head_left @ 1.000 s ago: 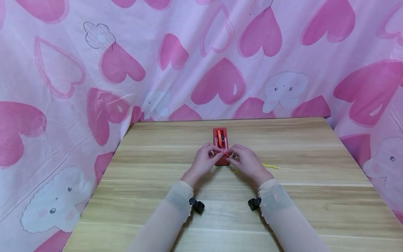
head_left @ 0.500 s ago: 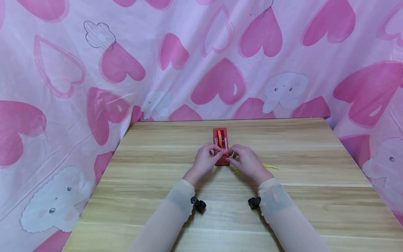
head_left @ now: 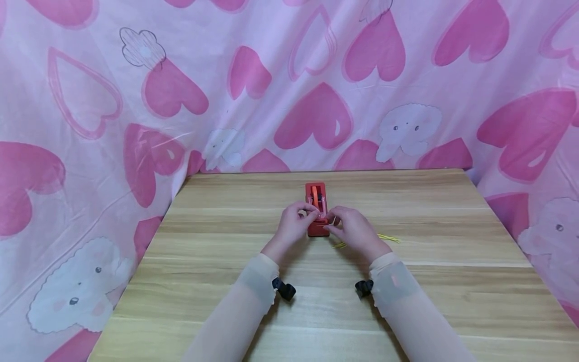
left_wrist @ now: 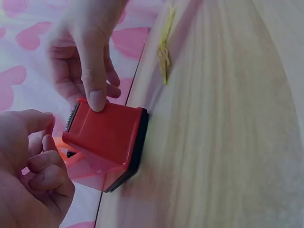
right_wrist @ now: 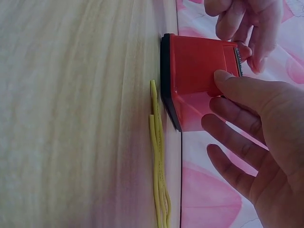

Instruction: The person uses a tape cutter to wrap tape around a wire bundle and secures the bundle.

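A red tape dispenser [head_left: 318,227] with a black base stands on the wooden table, an orange wheel [head_left: 315,195] inside. My right hand [head_left: 355,230] grips it at the front: in the right wrist view the thumb presses its red face, below the toothed cutter [right_wrist: 238,61], and the other fingers lie along the side. My left hand [head_left: 294,223] is at the cutter's other end, thumb and forefinger pinched together [left_wrist: 47,121] on what appears to be the tape's end; clear tape hardly shows there. The left hand's other fingers are curled.
A bundle of yellow wires [right_wrist: 159,156] lies on the table [head_left: 217,281] beside the dispenser, partly behind my right hand in the head view. A pink heart-patterned cloth [head_left: 312,115] hangs round the table's back and sides.
My left thumb and forefinger have lifted slightly up and away from the dispenser's front, showing more of its red face. The right hand keeps its place on the dispenser.
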Available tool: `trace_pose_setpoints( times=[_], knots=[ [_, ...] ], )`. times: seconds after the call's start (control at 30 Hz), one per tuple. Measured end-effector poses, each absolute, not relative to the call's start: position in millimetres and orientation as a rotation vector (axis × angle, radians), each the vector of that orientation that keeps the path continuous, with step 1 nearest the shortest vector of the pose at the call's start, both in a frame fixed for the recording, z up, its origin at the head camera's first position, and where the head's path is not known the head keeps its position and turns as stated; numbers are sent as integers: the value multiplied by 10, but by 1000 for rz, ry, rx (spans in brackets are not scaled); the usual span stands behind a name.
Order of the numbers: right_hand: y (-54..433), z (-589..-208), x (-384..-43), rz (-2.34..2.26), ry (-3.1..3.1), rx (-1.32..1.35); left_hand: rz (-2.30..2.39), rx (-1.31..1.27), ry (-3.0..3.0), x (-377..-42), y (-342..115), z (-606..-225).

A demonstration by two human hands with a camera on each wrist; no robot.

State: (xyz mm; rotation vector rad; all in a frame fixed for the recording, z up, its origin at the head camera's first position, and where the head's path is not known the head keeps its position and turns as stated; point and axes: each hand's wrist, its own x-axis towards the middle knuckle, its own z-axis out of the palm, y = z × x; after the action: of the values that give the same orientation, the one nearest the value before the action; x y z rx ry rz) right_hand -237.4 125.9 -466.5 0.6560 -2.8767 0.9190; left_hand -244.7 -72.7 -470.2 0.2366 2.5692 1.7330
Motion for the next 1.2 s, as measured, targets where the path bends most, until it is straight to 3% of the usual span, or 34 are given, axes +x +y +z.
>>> trace_pose_setpoints(
  times=[1.2],
  knots=[
    [1252, -4672, -2387, 904, -2909, 596, 1562, 313, 2560, -2229, -834, -4772]
  ],
)
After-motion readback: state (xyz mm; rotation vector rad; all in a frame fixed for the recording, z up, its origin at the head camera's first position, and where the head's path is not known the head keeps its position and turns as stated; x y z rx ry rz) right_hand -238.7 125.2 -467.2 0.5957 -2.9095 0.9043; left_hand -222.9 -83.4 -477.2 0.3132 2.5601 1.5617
